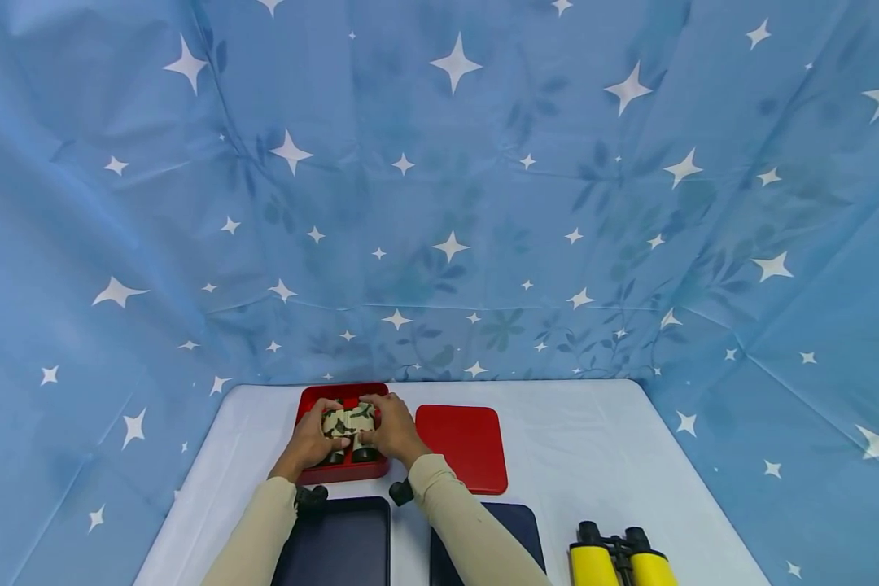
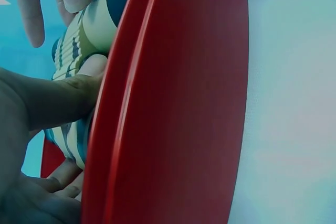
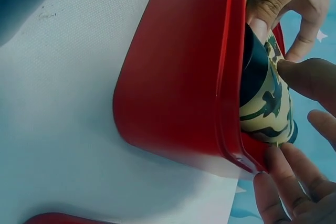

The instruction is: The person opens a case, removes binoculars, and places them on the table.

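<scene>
Camouflage-patterned binoculars (image 1: 348, 421) with black eyepieces lie within a red open box (image 1: 344, 474) at the back left of the white table. My left hand (image 1: 312, 435) grips their left side, its thumb on the near face in the left wrist view, where part of the binoculars (image 2: 100, 27) shows above the box wall (image 2: 178, 98). On the other side my right hand (image 1: 395, 431) holds them between thumb and fingers. In the right wrist view, fingers (image 3: 283, 169) reach down at the box's inner edge beside the camouflage barrel (image 3: 270, 103). The box wall hides the binoculars' lower part.
A flat red lid (image 1: 465, 448) lies right of the box. Nearer stand a black tray (image 1: 344, 545) and a dark blue lid (image 1: 518, 527), partly under the right sleeve. Yellow-and-black binoculars (image 1: 593, 566) are at the front right. A starry blue curtain (image 1: 439, 203) hangs behind the table.
</scene>
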Motion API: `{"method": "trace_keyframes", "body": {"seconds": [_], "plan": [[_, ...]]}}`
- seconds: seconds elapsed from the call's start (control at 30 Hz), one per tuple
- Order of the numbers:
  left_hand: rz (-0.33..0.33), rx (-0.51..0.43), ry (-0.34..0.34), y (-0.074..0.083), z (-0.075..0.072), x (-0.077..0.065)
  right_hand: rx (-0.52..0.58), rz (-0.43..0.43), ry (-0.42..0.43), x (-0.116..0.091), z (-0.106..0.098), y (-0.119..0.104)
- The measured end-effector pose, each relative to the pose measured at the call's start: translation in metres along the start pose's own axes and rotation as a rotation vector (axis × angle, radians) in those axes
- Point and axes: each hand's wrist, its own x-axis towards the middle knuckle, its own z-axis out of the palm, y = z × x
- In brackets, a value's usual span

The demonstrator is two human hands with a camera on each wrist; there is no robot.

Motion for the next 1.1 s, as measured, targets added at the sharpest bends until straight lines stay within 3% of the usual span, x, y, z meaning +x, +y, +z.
{"method": "trace_keyframes", "body": {"seconds": [0.67,1.1], "plan": [[0.04,-0.063,0.055,0.002,0.002,-0.003,-0.009,0.06,0.025,0.0,0.007,-0.004],[0.067,-0.072,0.093,0.017,-0.004,-0.001,-0.004,-0.006,0.137,0.003,-0.003,-0.013]]}}
